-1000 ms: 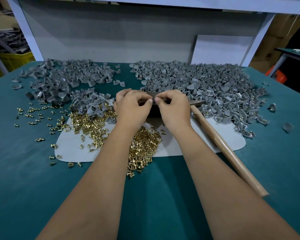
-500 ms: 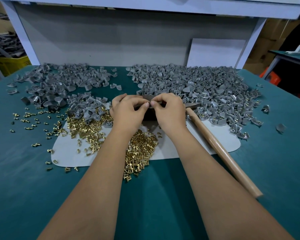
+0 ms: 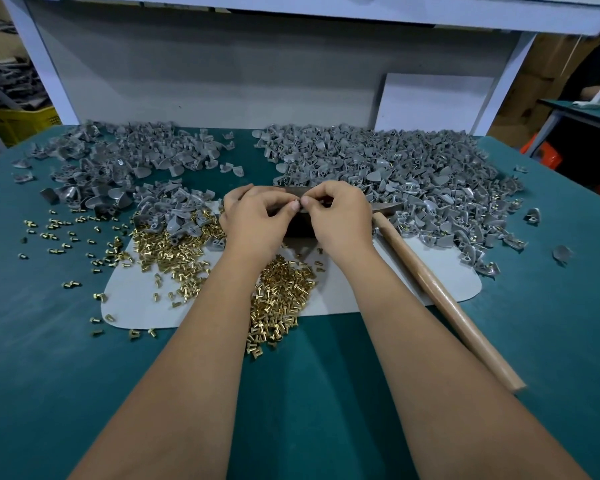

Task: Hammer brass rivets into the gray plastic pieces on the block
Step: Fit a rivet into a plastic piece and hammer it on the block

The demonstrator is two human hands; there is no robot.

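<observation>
Brass rivet being seated by fingertips above the dark metal block (image 3: pixel 300 227), hammering not yet begun

Left hand (image 3: pixel 257 216) and right hand (image 3: pixel 336 216) meet thumb to thumb, curled around something too small to identify; wooden-handled hammer (image 3: pixel 440 296) lies untouched just right; heaps of loose brass rivets (image 3: pixel 281 296) and gray plastic pieces (image 3: pixel 388 168) on the teal table (image 3: pixel 49 341) suggest much work remains, though finished pieces cannot be told apart

Hands (image 3: pixel 298 216) hide most of the block (image 3: pixel 300 227).
</observation>
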